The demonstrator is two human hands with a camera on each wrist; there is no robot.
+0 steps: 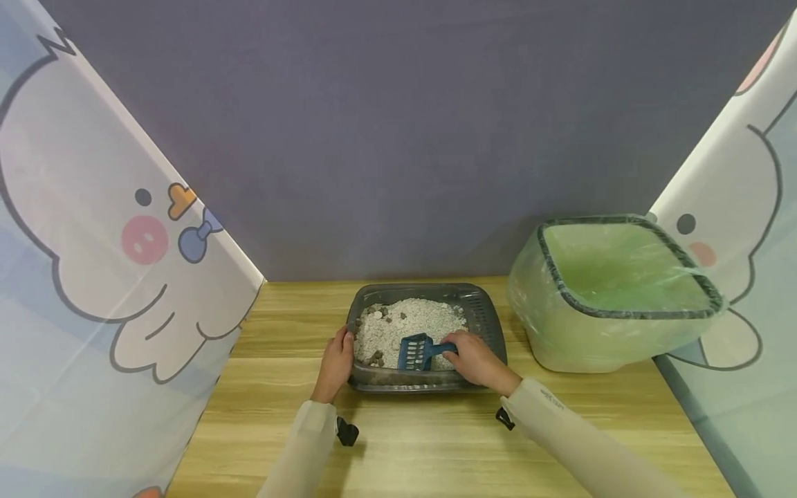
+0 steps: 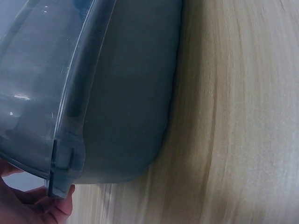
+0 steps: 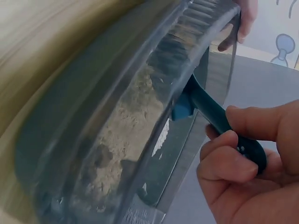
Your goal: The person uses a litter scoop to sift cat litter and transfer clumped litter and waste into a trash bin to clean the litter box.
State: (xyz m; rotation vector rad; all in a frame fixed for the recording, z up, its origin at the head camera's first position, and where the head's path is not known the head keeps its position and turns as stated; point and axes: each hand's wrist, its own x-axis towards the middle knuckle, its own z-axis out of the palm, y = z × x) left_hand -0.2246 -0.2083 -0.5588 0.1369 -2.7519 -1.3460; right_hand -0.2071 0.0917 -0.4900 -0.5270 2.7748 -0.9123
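Observation:
A dark grey litter box [image 1: 398, 380] sits on the wooden table, holding pale litter [image 1: 398, 325] with brown clumps [image 1: 376, 358] at its left side. My left hand [image 1: 336, 360] grips the box's left rim; in the left wrist view its fingers [image 2: 60, 207] curl round the edge at a corner. My right hand [image 1: 476, 358] holds a blue slotted litter scoop [image 1: 415, 353] by its handle, over the front part of the litter. In the right wrist view, thumb and fingers wrap the scoop's handle [image 3: 212, 112], and the box's wall partly hides the scoop's head.
Right of the box stands a pale green bin [image 1: 573, 339] lined with a clear bag, a dark band round its rim. A grey partition [image 1: 398, 138] rises behind the table [image 1: 286, 332]. Cartoon-printed panels [image 1: 93, 228] flank both sides.

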